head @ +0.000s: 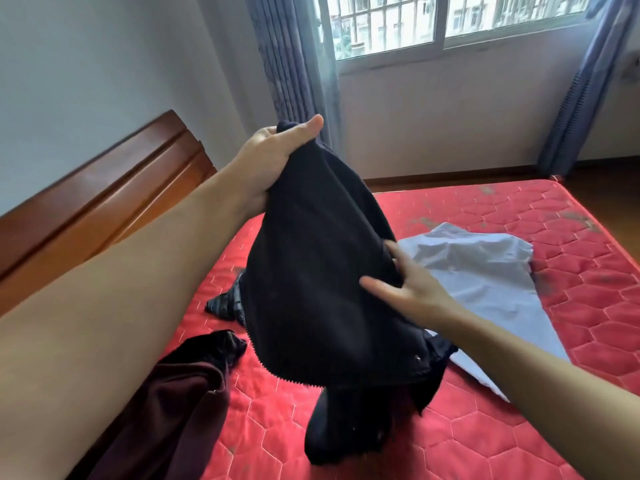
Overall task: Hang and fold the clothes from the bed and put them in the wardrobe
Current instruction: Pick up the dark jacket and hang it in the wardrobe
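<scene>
Red mattress (485, 216) below both hands. Left hand (273, 157) grips black garment (322, 271) aloft; right hand (412, 285), fingers spread, touches it. One-handed hold may slip.

Daylight comes in through the window (450, 22) ahead of me, soft and even, and the room is fairly bright. The glass is a little washed out. My black jacket (311, 271) reads as a near-flat dark shape with little detail. The wooden headboard (104, 202) carries a faint sheen. The wide lens bends the edges, and my left forearm looms large and slightly soft.
</scene>
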Action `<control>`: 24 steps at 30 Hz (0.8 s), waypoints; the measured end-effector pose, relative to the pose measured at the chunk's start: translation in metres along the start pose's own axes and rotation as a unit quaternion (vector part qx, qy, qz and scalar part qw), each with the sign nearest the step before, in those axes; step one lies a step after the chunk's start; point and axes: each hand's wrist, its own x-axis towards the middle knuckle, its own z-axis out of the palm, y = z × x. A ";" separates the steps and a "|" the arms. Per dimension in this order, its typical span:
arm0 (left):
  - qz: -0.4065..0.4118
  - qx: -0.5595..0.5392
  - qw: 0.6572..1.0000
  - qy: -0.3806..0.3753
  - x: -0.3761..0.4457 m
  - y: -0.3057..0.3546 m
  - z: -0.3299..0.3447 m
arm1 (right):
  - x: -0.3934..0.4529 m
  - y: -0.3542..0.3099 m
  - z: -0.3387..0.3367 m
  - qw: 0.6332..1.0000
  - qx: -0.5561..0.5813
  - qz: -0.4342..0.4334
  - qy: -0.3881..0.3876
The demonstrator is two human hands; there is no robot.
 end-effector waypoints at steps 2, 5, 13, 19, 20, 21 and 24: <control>-0.003 0.010 1.000 0.004 0.001 -0.003 -0.004 | 0.012 0.002 0.006 0.999 -0.021 0.011 -0.021; -0.006 0.064 0.998 0.026 0.003 -0.005 -0.028 | 0.028 -0.007 -0.004 0.999 -0.035 -0.009 -0.029; -0.058 0.527 0.844 0.076 -0.005 -0.034 -0.067 | 0.075 -0.082 -0.037 0.998 0.051 0.013 0.042; 0.371 0.595 0.713 -0.021 -0.047 -0.035 -0.005 | 0.099 -0.148 -0.054 0.993 0.035 0.106 -0.024; 0.417 0.586 0.694 -0.027 -0.049 -0.033 0.008 | 0.100 -0.153 -0.060 0.993 0.009 0.103 -0.054; 0.446 0.587 0.675 -0.036 -0.049 -0.031 0.021 | 0.097 -0.159 -0.065 0.991 -0.020 0.107 -0.079; 0.519 0.602 0.607 0.007 -0.046 -0.031 0.044 | 0.094 -0.165 -0.075 0.983 -0.024 0.133 -0.124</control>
